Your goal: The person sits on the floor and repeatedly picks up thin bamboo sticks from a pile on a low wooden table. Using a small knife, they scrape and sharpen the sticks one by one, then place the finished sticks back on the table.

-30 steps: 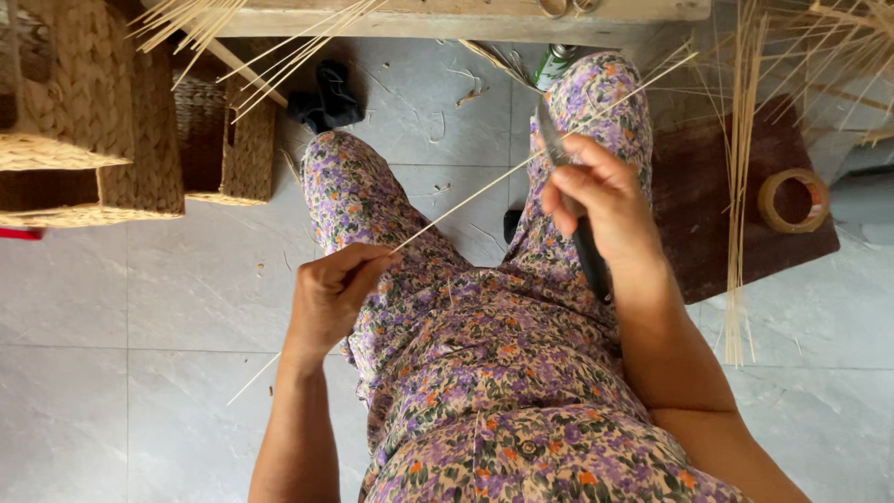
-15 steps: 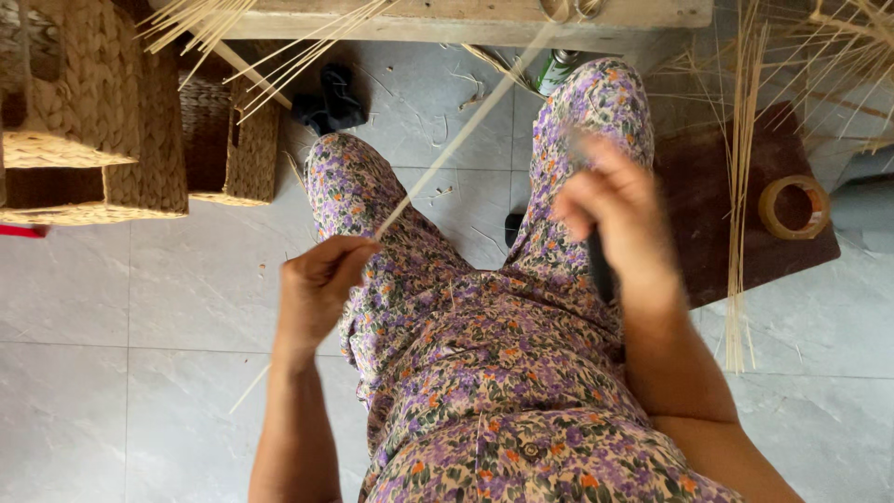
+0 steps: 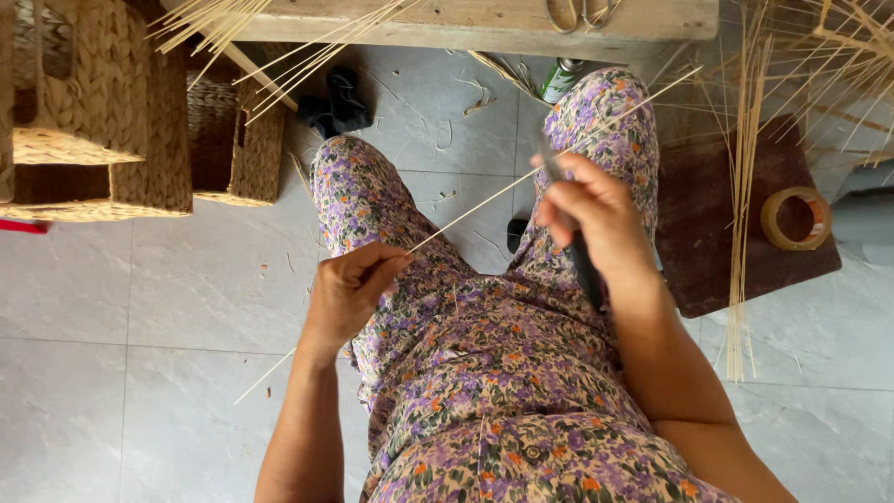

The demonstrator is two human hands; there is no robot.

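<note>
I sit with my floral-clothed knees (image 3: 484, 307) below me. My left hand (image 3: 349, 289) pinches a long thin pale bamboo strip (image 3: 484, 200) that runs up and right across my lap, its tail trailing down past my wrist toward the floor. My right hand (image 3: 596, 219) grips a dark-handled knife (image 3: 582, 265), the blade held against the strip at my right knee. The blade's tip is mostly hidden by my fingers.
Woven baskets (image 3: 102, 112) stand at the upper left. A wooden bench (image 3: 484, 19) with scissors crosses the top. A dark board (image 3: 708, 224) at right bears a bundle of strips (image 3: 740, 214) and a tape roll (image 3: 796, 219). A green can (image 3: 563, 79) stands beyond my knee.
The strip's far end swung up steeply toward the bench, then came back down to a shallower slant. My right hand moved quickly with the knife and has steadied again.
</note>
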